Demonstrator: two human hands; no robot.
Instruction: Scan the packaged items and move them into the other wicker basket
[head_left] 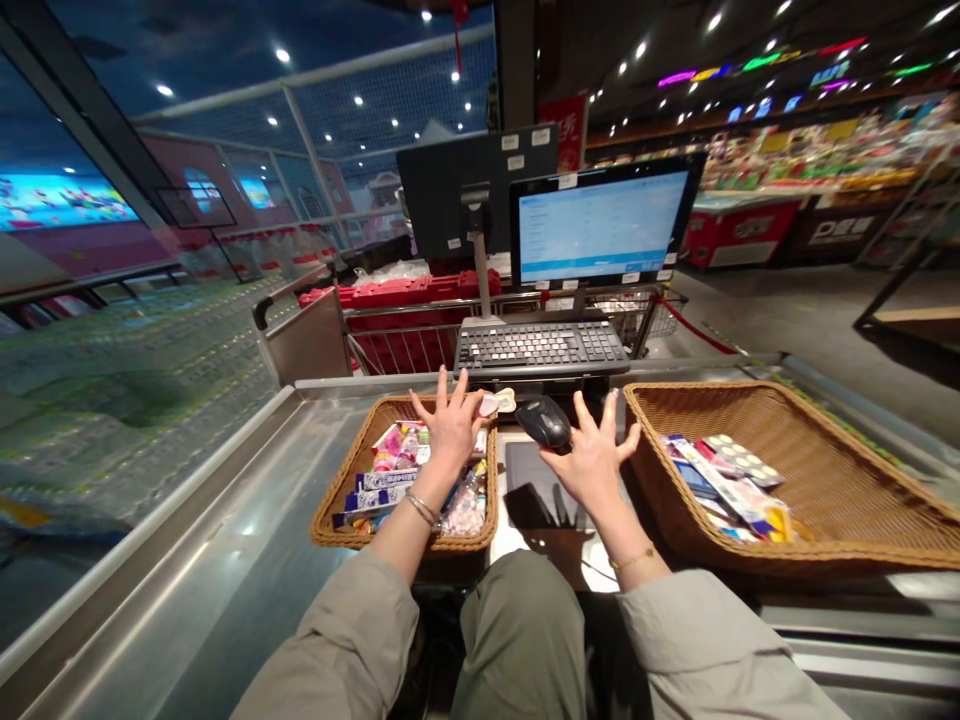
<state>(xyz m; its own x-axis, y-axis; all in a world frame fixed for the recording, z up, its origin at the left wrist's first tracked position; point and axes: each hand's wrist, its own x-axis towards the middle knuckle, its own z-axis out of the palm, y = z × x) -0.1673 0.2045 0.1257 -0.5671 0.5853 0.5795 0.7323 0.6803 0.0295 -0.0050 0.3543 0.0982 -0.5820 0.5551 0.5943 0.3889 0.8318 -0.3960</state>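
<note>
My left hand (451, 428) is raised above the left wicker basket (321, 520), its fingers spread and nothing gripped. That basket holds several small packages, among them blue-and-white boxes (382, 488) and a clear bag of pinkish pieces (463, 512). Just right of the left thumb is a small white and yellow item (499, 402); whether they touch I cannot tell. My right hand (596, 458), also spread open, hovers right of a black barcode scanner (544, 422). A dark flat panel (529, 470) lies below, with the hand's shadow on it.
A larger wicker basket (847, 470) on the right holds boxes and a blister pack (739, 458). Ahead stand a keyboard (540, 346) and a lit monitor (604, 225). A metal counter (247, 560) runs along the left. Beyond the keyboard is a shopping cart (405, 335).
</note>
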